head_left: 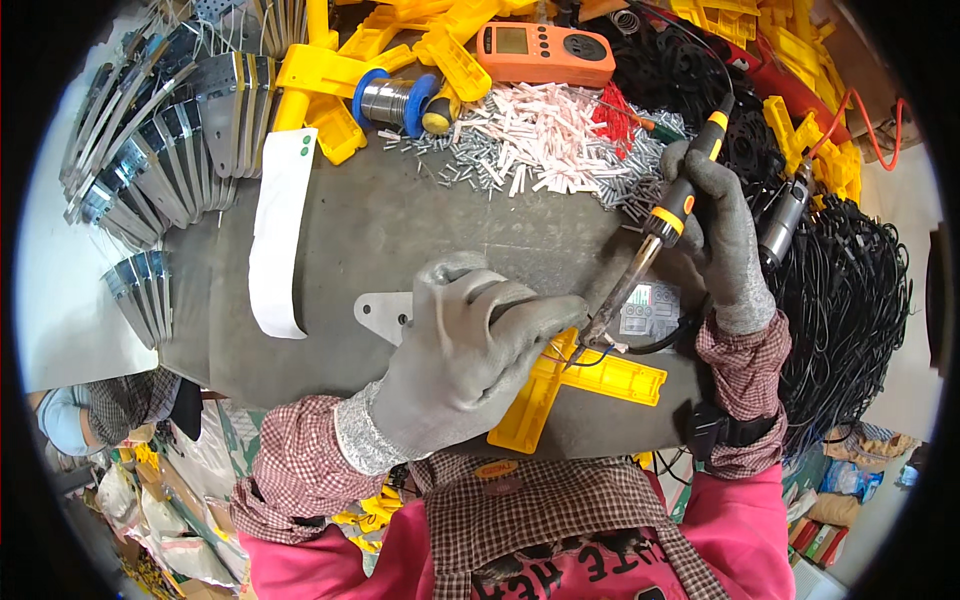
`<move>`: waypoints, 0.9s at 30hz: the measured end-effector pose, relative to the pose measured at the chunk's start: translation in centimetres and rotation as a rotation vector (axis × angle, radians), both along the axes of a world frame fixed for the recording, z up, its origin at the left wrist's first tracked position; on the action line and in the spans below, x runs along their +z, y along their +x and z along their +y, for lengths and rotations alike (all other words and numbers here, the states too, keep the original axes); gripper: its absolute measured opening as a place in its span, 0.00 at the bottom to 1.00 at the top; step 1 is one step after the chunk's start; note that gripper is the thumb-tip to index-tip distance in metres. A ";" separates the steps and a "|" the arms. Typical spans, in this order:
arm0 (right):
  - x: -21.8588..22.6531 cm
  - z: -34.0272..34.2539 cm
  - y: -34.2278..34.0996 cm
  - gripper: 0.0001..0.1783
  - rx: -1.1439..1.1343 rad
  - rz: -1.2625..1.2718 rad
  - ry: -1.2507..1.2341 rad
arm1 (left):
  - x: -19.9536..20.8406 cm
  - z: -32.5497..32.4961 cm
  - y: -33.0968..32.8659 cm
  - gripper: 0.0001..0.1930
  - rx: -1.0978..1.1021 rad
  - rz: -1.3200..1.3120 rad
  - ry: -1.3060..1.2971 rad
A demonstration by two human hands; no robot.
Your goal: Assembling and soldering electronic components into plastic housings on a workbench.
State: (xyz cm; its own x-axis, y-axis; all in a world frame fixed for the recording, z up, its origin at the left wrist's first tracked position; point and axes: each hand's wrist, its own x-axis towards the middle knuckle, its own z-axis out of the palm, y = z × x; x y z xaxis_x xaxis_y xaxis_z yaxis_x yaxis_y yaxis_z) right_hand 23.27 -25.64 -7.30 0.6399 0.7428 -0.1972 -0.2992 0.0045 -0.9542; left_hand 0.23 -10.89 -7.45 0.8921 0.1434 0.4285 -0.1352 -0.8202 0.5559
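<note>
My right hand (722, 225), in a grey glove, grips a soldering iron (672, 212) with a black and yellow handle. Its metal shaft slants down to the left, with the tip close over a yellow plastic part (615, 378). Thin wires show on that part near the tip. My left hand (465, 345), gloved too, is closed, thumb and fingertips pinched beside the iron's tip; what they hold is hidden. A flat metal plate (378, 312) with holes lies partly under my left hand. A small clear label or bag (650, 312) lies to the right of the shaft.
A white paper strip (278, 235) lies left, by stacked metal plates (165, 165). Behind are a solder spool (392, 102), an orange multimeter (545, 55), pale sleeves (550, 135), screws (475, 160) and yellow plastic parts (325, 75). Black cables (835, 300) heap at right, beside a metal-bodied tool (785, 222).
</note>
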 end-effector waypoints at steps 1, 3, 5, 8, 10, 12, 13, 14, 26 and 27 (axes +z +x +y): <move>-0.1 0.1 -0.1 0.17 -0.060 -0.053 -0.029 | 0.0 -0.1 0.0 0.22 0.001 0.000 0.001; -0.1 0.1 -0.1 0.17 -0.121 -0.106 -0.059 | -0.2 -0.1 0.1 0.22 0.004 -0.001 0.029; -0.1 -0.2 0.1 0.17 -0.050 -0.086 -0.032 | -0.6 -0.2 -0.1 0.22 0.001 0.024 0.022; 0.0 -0.3 0.2 0.17 -0.021 -0.047 -0.024 | -0.6 0.0 0.1 0.21 -0.016 0.046 0.018; 0.0 -0.1 0.1 0.17 -0.040 -0.048 -0.027 | -0.3 0.0 0.1 0.21 -0.028 0.044 0.026; 0.0 0.0 0.0 0.16 -0.062 -0.049 -0.033 | -0.1 -0.1 0.2 0.18 0.011 0.032 0.003; 0.0 -0.1 0.1 0.17 -0.080 -0.035 -0.054 | 0.3 0.3 0.0 0.18 0.008 0.034 0.003; 0.0 -0.1 0.2 0.17 -0.097 -0.020 -0.074 | 1.1 1.3 -0.5 0.17 0.020 0.020 0.102; -0.3 -0.9 1.7 0.15 -0.138 -0.027 0.081 | 0.8 1.5 1.8 0.08 -0.058 0.393 -0.108; -0.9 -0.8 1.6 0.16 -0.130 0.014 0.097 | 0.5 1.6 1.6 0.07 -0.082 0.345 -0.085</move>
